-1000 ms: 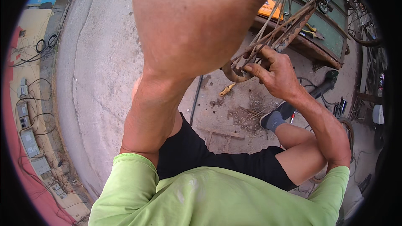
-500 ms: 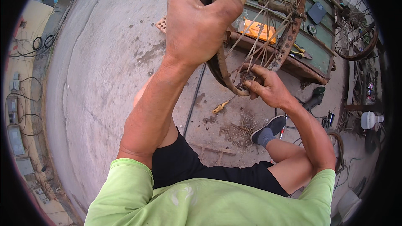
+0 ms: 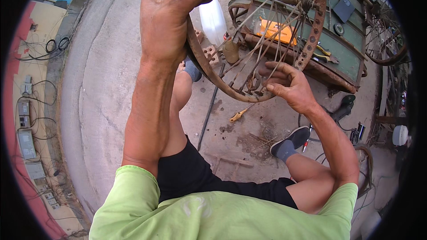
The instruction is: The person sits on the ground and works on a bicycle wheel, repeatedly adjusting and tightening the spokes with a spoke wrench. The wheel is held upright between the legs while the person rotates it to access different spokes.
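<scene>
A rusty spoked bicycle wheel (image 3: 209, 74) is held up in front of me, its hub (image 3: 308, 4) at upper right. My left hand (image 3: 164, 31) is closed round the rim at the upper left, thumb lying over it. At the lower part of the rim is my right hand (image 3: 292, 88), its fingers apart beside the spokes. Just left of those fingertips, a small rounded metal piece (image 3: 254, 81) sits among the spokes close to the rim; it looks like a spoke wrench. The wheel's top runs out of the picture.
Behind the wheel stands a green bench (image 3: 351, 69) bearing an orange packet (image 3: 279, 32), yellow-handled pliers (image 3: 327, 56) and a phone (image 3: 344, 9). A yellow-handled screwdriver (image 3: 239, 114) and a dark rod (image 3: 207, 122) lie on the ground. Further off are a white jug (image 3: 212, 20) and another wheel (image 3: 386, 61).
My left hand and the wheel have shifted left. The fingers of my right hand have opened off the small metal piece, which now shows beside them. The white jug has come into sight.
</scene>
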Available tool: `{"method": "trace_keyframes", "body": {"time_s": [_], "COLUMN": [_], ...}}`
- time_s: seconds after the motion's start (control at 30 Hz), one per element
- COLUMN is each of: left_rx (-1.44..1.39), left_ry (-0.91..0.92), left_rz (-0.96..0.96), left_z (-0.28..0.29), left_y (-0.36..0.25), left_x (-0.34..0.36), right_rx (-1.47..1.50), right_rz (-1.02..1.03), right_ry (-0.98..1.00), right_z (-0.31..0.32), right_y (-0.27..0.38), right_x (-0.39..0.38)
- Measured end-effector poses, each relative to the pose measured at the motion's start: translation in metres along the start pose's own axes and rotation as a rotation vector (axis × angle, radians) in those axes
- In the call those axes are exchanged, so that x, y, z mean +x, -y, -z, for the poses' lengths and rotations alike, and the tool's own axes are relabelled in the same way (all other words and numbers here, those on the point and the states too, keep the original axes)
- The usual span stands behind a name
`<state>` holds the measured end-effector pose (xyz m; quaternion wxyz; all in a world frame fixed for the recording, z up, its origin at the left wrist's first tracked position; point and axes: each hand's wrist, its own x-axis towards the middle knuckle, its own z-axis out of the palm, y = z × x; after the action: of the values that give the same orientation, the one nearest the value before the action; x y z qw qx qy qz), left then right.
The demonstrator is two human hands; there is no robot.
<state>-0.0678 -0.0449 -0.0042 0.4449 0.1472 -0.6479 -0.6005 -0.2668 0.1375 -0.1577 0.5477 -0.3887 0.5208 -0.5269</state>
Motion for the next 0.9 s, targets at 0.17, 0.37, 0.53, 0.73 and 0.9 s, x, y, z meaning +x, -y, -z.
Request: {"method": "trace_keyframes", "body": {"time_s": [0.17, 0.37, 0.53, 0.73, 0.9], "left_rx": [0.091, -0.001, -0.013, 0.038, 0.165], "left_ry": [-0.121, -0.025, 0.002, -0.015, -0.067], "left_rz": [0.101, 0.060, 0.026, -0.062, -0.125], "left_z": [-0.007, 0.005, 0.003, -0.001, -0.015], "left_y": [-0.003, 0.003, 0.005, 0.009, 0.004], "left_x": [0.004, 0.002, 0.003, 0.003, -0.006], "right_rx": [0.003, 0.312, 0.402, 0.277, 0.267], "right_rz": [-0.140, -0.212, -0.170, -0.159, -0.102], "right_ry": [0.032, 0.341, 0.378, 0.282, 0.138], "right_z": [0.004, 0.008, -0.001, -0.009, -0.020], "right_y": [0.024, 0.004, -0.008, -0.016, -0.029], "right_x": [0.008, 0.027, 0.033, 0.039, 0.034]}}
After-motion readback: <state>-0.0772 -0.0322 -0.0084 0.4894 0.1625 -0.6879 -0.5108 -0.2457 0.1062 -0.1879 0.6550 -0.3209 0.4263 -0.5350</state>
